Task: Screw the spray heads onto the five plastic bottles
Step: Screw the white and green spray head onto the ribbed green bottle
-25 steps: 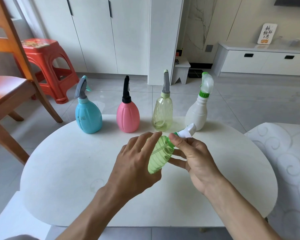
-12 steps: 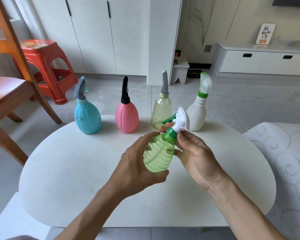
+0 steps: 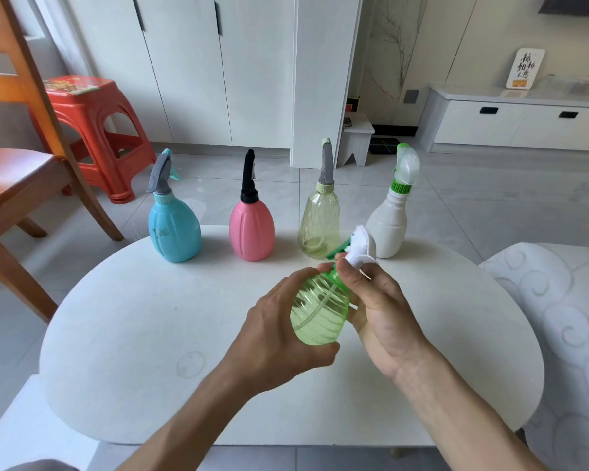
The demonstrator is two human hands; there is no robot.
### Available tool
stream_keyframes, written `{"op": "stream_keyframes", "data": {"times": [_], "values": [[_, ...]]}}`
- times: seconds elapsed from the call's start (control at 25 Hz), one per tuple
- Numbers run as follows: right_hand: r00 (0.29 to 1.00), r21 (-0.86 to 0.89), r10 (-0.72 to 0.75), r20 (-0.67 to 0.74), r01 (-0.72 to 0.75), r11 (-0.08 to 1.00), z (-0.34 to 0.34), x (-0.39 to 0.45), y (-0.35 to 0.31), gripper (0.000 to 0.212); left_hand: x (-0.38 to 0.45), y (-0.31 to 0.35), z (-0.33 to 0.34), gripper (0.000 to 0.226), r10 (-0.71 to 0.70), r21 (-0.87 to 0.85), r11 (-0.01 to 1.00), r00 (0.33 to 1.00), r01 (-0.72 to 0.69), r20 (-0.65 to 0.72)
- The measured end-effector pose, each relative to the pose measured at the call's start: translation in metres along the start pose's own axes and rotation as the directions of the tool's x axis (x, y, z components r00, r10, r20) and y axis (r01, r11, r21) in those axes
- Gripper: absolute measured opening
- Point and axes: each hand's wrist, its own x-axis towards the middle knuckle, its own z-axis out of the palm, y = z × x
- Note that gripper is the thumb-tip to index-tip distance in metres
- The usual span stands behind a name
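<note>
I hold a ribbed clear green bottle (image 3: 318, 312) above the middle of the white round table (image 3: 143, 334). My left hand (image 3: 276, 338) grips its body from the left. My right hand (image 3: 378, 307) pinches the green collar of its white spray head (image 3: 363, 248), which sits on the neck and tilts away to the right. Along the table's far edge stand a blue bottle (image 3: 173, 229), a pink bottle (image 3: 251, 229), a clear yellowish bottle (image 3: 319, 226) and a white bottle (image 3: 388, 226), each upright with a spray head on top.
A wooden chair (image 3: 17, 171) stands at the left, with a red plastic stool (image 3: 96, 130) behind it. A white patterned seat (image 3: 565, 300) is close to the table's right edge. White cabinets (image 3: 198, 69) line the far wall.
The green bottle has swung from lying tilted to nearly upright, and the white spray head has risen into view. My right fingers have shifted on the collar.
</note>
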Motion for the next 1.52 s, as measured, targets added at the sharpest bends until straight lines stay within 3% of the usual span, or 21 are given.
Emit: {"op": "stream_keyframes", "data": {"times": [0.2, 0.36, 0.48, 0.56, 0.72, 0.88, 0.96, 1.16, 1.36, 1.52], "values": [[1.0, 0.009, -0.016, 0.025, 0.015, 1.0, -0.002, -0.002, -0.004, 0.019, 0.001, -0.002, -0.001, 0.088, 0.024, 0.029, 0.999, 1.0, -0.023, -0.011], [0.998, 0.022, 0.055, -0.045, -0.054, 0.998, -0.002, -0.002, -0.001, 0.035, 0.0, -0.001, 0.003, 0.087, 0.071, 0.074, 0.995, 0.997, -0.07, -0.004], [0.997, 0.114, 0.074, 0.031, -0.077, 0.99, -0.003, -0.004, -0.005, 0.033, 0.001, -0.002, 0.0, 0.085, 0.031, 0.055, 0.998, 0.999, -0.029, -0.026], [0.998, 0.1, 0.058, 0.028, -0.06, 0.993, -0.001, -0.005, -0.006, 0.03, 0.001, -0.001, -0.001, 0.087, 0.037, 0.072, 0.997, 0.999, -0.034, -0.031], [0.998, 0.053, 0.047, -0.051, -0.044, 0.998, 0.002, -0.003, -0.003, 0.047, 0.0, 0.001, 0.002, 0.09, 0.085, 0.133, 0.988, 0.996, -0.08, -0.032], [0.998, 0.135, 0.051, 0.028, -0.054, 0.989, 0.001, -0.002, -0.005, 0.031, 0.002, -0.002, -0.002, 0.088, 0.03, 0.083, 0.996, 0.998, -0.026, -0.051], [1.0, 0.085, 0.013, 0.01, -0.014, 0.996, 0.001, -0.002, -0.006, 0.027, 0.002, -0.003, -0.002, 0.088, 0.024, 0.094, 0.995, 0.998, -0.019, -0.051], [0.989, -0.017, 0.022, -0.143, -0.024, 1.0, 0.003, -0.003, 0.0, 0.042, -0.002, 0.0, 0.005, 0.091, 0.024, 0.168, 0.986, 0.999, -0.017, -0.041], [0.996, -0.142, -0.028, -0.079, 0.017, 0.99, 0.004, -0.006, -0.001, 0.026, -0.001, 0.0, 0.006, 0.091, 0.034, 0.21, 0.978, 0.997, -0.018, -0.07], [0.992, -0.12, -0.041, -0.117, 0.027, 0.992, 0.002, -0.003, 0.0, 0.032, -0.005, 0.004, 0.016, 0.09, 0.093, 0.366, 0.93, 0.988, -0.041, -0.127]]}}
